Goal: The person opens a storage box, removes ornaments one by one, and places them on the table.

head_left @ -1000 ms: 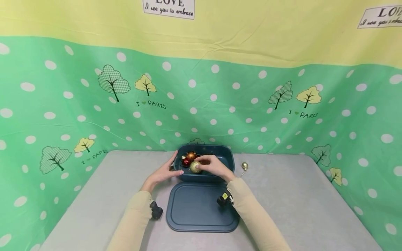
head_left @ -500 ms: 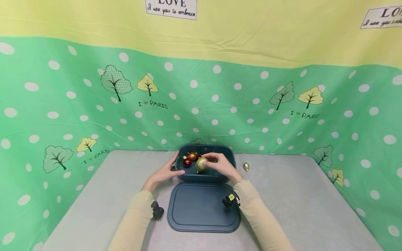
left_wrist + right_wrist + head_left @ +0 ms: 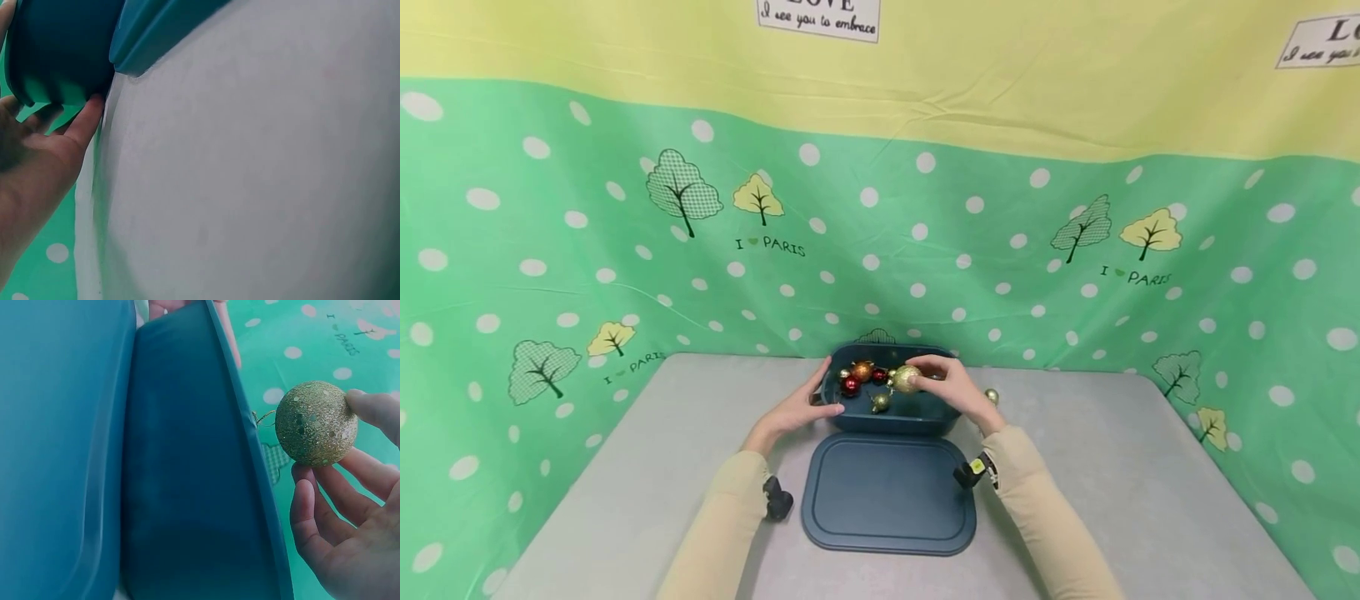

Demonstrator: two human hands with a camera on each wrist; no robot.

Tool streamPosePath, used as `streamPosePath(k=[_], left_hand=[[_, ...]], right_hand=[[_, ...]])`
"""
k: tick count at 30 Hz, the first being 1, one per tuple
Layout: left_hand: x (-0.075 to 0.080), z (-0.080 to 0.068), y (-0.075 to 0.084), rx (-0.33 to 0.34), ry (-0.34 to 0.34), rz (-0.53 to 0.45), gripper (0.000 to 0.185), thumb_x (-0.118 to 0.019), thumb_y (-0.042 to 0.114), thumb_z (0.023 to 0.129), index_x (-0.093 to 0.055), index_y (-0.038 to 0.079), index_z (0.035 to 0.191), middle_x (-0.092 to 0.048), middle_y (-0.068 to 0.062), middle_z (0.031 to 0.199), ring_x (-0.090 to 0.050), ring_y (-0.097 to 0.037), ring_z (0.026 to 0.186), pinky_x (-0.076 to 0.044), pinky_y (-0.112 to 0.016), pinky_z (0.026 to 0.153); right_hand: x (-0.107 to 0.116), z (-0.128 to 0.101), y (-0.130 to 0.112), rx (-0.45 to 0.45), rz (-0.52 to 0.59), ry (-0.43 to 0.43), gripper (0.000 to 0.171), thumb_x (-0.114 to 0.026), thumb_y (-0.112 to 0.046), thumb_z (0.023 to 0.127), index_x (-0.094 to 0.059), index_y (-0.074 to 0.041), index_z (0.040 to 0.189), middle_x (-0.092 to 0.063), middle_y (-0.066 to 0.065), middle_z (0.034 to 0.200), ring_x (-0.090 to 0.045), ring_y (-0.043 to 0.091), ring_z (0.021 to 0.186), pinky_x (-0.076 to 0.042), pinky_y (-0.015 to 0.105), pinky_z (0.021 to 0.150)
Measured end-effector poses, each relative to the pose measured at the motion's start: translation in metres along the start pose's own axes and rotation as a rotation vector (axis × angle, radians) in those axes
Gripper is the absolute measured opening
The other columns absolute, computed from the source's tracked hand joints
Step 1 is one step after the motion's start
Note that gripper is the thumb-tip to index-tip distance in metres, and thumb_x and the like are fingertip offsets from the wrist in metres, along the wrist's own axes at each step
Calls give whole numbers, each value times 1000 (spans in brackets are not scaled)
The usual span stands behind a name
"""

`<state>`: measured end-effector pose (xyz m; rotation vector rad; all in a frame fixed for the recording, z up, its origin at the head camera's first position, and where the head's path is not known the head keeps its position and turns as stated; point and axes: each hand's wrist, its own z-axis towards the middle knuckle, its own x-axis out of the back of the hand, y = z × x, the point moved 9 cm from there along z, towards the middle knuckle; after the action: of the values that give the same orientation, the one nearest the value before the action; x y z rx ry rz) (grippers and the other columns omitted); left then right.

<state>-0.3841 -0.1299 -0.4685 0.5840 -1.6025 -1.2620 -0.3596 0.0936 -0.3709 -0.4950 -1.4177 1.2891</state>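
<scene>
A dark blue box [image 3: 891, 425] stands at the back of the table. My left hand [image 3: 792, 413] holds its left end, thumb at the front corner and fingers at the side; the left wrist view shows that hand [image 3: 47, 150] against the box's end. Over the box, my right hand [image 3: 953, 386] pinches a large gold glitter Christmas bauble [image 3: 315, 424] between thumb and fingertips. A thin hanging loop sticks out from it. Inside the box lie an orange bauble [image 3: 862, 372], a red bauble [image 3: 850, 386], a darker red one [image 3: 879, 376] and a small gold bauble [image 3: 880, 403].
The blue lid [image 3: 889, 496] lies flat on the grey table [image 3: 1120, 483] in front of the box. Another small gold bauble [image 3: 992, 396] rests on the table to the right, partly covered by the right wrist. A green dotted curtain [image 3: 925, 275] hangs behind.
My right hand has carried the gold glitter bauble to the right and slightly away from me, uncovering the small gold bauble in the box. The left hand keeps its place on the box.
</scene>
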Motion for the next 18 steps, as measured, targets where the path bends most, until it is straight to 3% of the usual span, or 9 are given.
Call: streamPosePath(k=[3,8,18], left_hand=[[-1,5,-12,-2,19,-4,96,-67,17,91,2,17,156,6,-14,160,1,-39,144,-11,-57,112],[-1,6,-13,-2,23,-16,98,-69,21,90,2,19,157,6,-13,161,1,-37,144,-11,-56,113],[-2,6,-11,6,0,-15,97,-67,16,91,5,14,156,9,-16,160,4,-39,143,-8,-58,112]], right_hand=[[7,-3,6,-26,3,15,37,-63,-8,94,-58,9,126,-59,24,124,-56,38,110,-49,42,89],[18,-7,11,-29,-6,34,39,-63,-8,94,-56,10,128,-59,24,125,-56,37,112,-48,46,92],[44,-16,21,-27,-14,102,37,-63,-8,94,-58,9,126,-61,25,121,-57,36,108,-49,36,86]])
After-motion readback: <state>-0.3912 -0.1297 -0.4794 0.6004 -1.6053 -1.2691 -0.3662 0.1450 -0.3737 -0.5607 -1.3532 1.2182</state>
